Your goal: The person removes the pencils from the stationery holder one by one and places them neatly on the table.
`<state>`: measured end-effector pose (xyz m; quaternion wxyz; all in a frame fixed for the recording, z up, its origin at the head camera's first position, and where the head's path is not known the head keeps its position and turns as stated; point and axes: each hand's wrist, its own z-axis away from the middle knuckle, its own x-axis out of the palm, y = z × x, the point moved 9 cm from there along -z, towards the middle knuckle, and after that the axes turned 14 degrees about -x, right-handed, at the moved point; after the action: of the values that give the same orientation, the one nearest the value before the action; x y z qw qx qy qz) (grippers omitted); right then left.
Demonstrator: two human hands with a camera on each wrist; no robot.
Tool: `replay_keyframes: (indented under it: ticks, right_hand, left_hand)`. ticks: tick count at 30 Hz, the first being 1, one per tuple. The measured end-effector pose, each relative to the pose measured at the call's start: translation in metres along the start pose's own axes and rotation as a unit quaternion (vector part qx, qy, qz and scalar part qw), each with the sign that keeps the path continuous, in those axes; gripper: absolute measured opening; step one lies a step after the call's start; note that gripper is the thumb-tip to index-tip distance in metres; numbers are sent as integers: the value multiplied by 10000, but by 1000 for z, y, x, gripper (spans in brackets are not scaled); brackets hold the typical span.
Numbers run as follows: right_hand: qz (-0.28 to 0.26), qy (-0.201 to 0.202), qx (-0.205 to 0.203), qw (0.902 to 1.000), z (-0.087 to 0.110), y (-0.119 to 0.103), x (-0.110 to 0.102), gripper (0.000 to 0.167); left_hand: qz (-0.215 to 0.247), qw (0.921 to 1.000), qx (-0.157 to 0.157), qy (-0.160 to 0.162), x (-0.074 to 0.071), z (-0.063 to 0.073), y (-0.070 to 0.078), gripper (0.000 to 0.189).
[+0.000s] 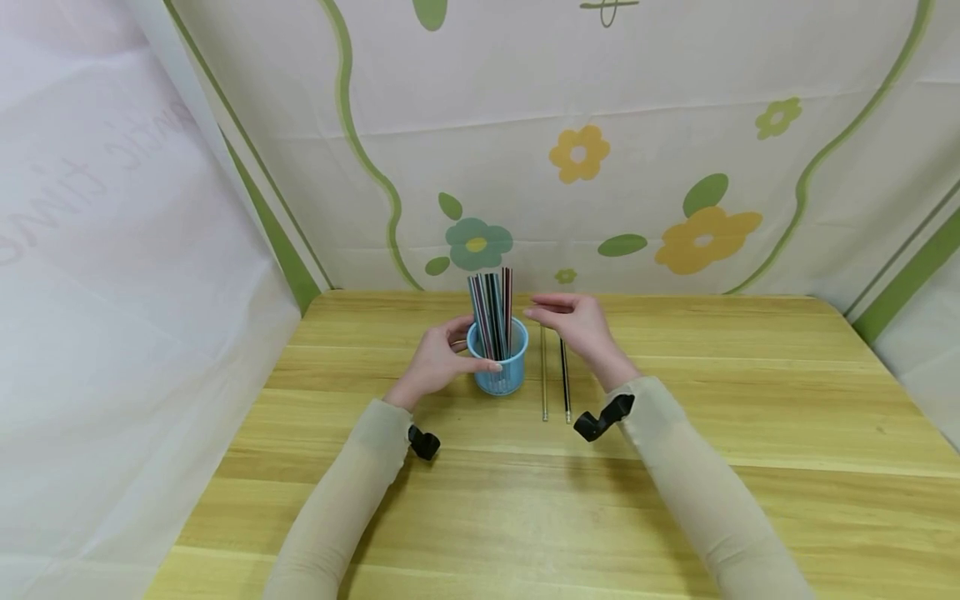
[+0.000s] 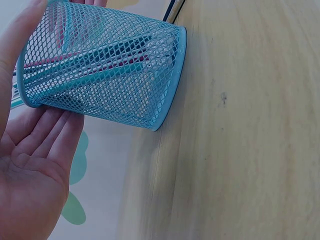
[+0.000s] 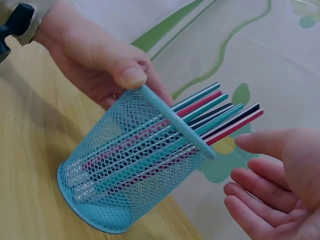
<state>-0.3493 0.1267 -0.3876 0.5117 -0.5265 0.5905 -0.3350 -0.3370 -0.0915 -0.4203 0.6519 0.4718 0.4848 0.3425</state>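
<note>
A light-blue mesh pencil cup (image 1: 501, 379) stands upright on the table, holding several striped pencils (image 3: 220, 120) in red, teal and black. Their silver ends point down and show through the mesh in both wrist views. My left hand (image 1: 442, 358) holds the cup by its rim, thumb on the near side and fingers at the far left side. Just right of the cup, my right hand (image 1: 573, 325) hovers with loosely bent fingers and nothing between them. Under it lie a gold pencil (image 1: 544, 375) and a black pencil (image 1: 565, 379), side by side; the hand hides their far ends.
The wooden table (image 1: 480, 517) runs back to a pale cloth wall (image 1: 510, 183) printed with flowers and leaves. Another white cloth (image 1: 127, 292) hangs along the left side. Each wrist wears a small black camera mount (image 1: 600, 419).
</note>
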Motion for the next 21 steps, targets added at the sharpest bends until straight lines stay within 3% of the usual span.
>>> replay_keyframes:
  ticks: [11,21]
  right_hand:
    - [47,-143,-79,9999,-9,2,23,41]
    - [-176,143,-208,9995,-8,0,28,34]
  left_hand:
    - [-4,9999,121,-25,-1,-2,1,80]
    - [-19,10000,88,-26,0,-2,-1,81]
